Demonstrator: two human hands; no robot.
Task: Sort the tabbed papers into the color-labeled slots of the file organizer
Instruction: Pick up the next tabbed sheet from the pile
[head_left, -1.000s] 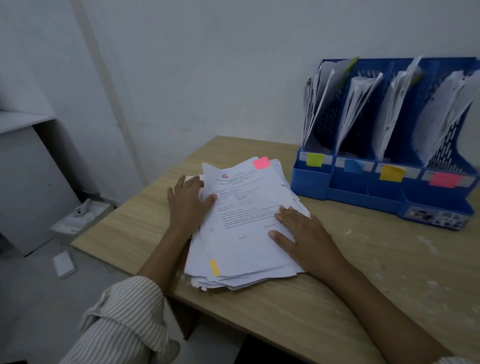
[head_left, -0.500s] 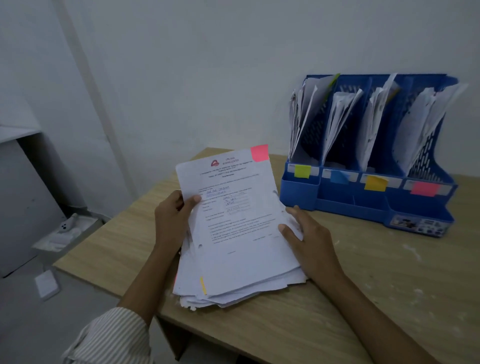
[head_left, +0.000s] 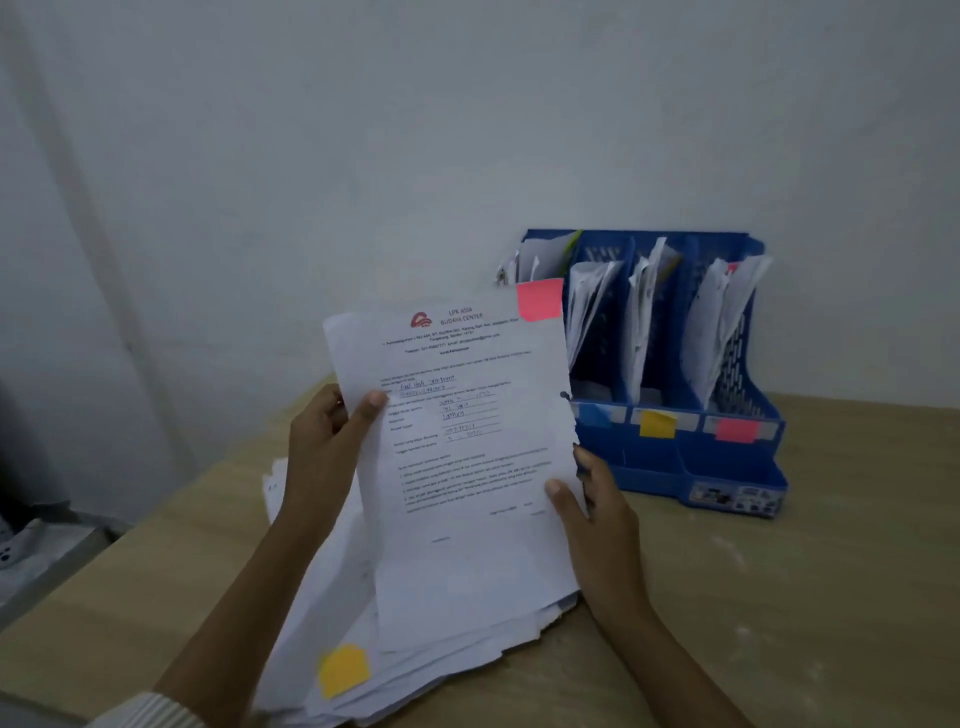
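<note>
Top sheet (head_left: 467, 467) with pink tab (head_left: 540, 299), raised upright over the paper stack (head_left: 415, 639) on the wooden table (head_left: 779, 597). Pinched at its left edge by left hand (head_left: 322, 452), thumb on the front. Gripped at the right edge by right hand (head_left: 597, 514). Behind, blue file organizer (head_left: 727, 467): blue, yellow, pink labels showing; leftmost label hidden, probably by the sheet. Yellow tab (head_left: 343, 670) protruding from the stack.

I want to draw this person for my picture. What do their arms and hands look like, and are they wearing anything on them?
Both hands, the left hand and the right hand, are bare: no gloves, and no rings or watch that I can see. The forearms are bare too. Near the left elbow there is a pushed-up sleeve, light with thin stripes. Any right sleeve is out of the picture.
</note>
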